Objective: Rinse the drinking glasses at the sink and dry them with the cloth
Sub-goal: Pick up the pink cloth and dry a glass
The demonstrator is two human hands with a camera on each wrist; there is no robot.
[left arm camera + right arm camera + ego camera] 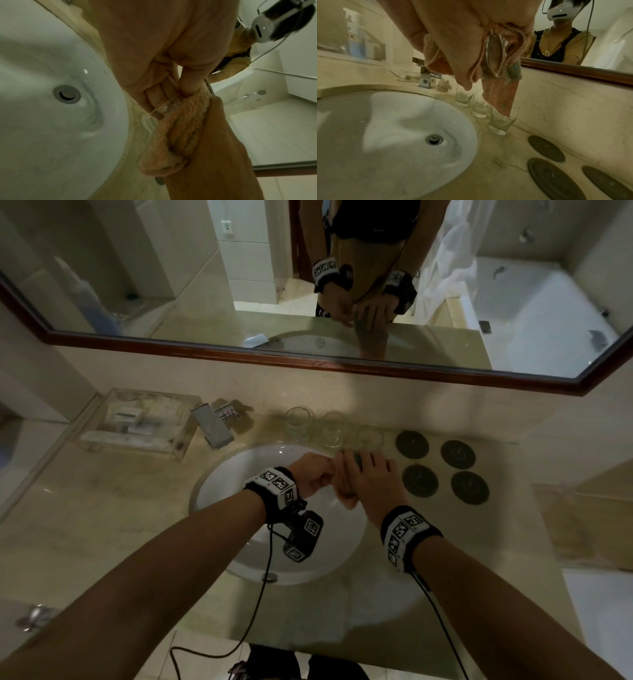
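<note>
Over the right rim of the white sink [236, 474] my left hand [313, 478] grips a clear drinking glass [157, 115] with its fingers curled round the wall. My right hand [366, 479] holds a peach terry cloth [185, 128] bunched against and round that glass [494, 54]. A loose end of the cloth [498, 97] hangs down toward the counter. The head view hides the held glass behind both hands; only a bit of cloth [356, 457] shows. Three more empty glasses [299, 421] [334, 429] [370, 438] stand upright in a row behind the basin.
A chrome faucet [214, 426] stands at the back left of the basin, with a clear tray [137, 424] of toiletries left of it. Several dark round coasters [411, 445] lie on the counter to the right. A framed mirror [308, 361] runs along the back wall.
</note>
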